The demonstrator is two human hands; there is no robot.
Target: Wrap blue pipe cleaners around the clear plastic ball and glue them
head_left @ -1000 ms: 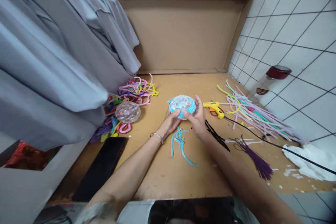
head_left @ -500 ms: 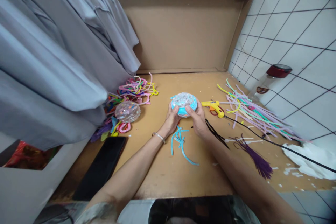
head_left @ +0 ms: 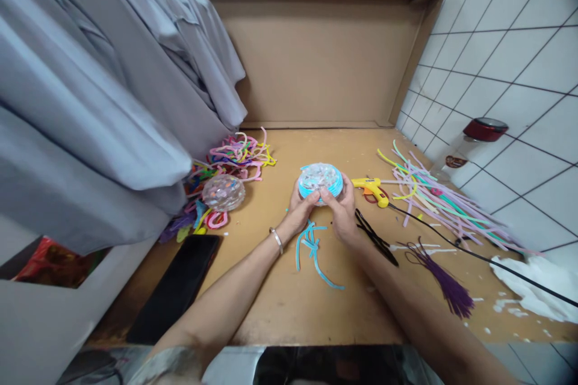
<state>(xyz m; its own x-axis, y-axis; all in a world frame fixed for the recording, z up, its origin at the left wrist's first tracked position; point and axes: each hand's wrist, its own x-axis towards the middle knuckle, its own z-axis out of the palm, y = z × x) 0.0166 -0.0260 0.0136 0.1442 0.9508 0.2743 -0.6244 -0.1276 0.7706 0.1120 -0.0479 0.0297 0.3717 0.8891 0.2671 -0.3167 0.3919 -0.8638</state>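
Observation:
Both of my hands hold a round clear plastic piece (head_left: pixel 320 175) with bright blue pipe-cleaner-like strands wound around its side. My left hand (head_left: pixel 300 209) closes on its left side, and my right hand (head_left: pixel 342 207) grips the right side. The thumbs nearly meet at its near edge; the fingers underneath are hidden. Just below lie loose cut blue strands (head_left: pixel 311 246). A yellow hot glue gun (head_left: pixel 374 190) rests right of my right hand, and a pair of dark tweezers-like strips (head_left: pixel 376 237) lies beside my right wrist.
To the left, a second clear round piece (head_left: pixel 224 192) sits against a heap of coloured strands (head_left: pixel 244 153). A black phone (head_left: pixel 176 289) lies nearer me. On the right are long pastel strands (head_left: pixel 445 198), a purple tassel (head_left: pixel 447 283), white tissue (head_left: pixel 537 289) and a red-lidded bottle (head_left: pixel 469 144). Grey cloth (head_left: pixel 112 102) hangs left.
The view has shifted slightly, so everything sits a little lower and to the right. My thumbs have come closer together at the near edge of the round piece; both hands still hold it.

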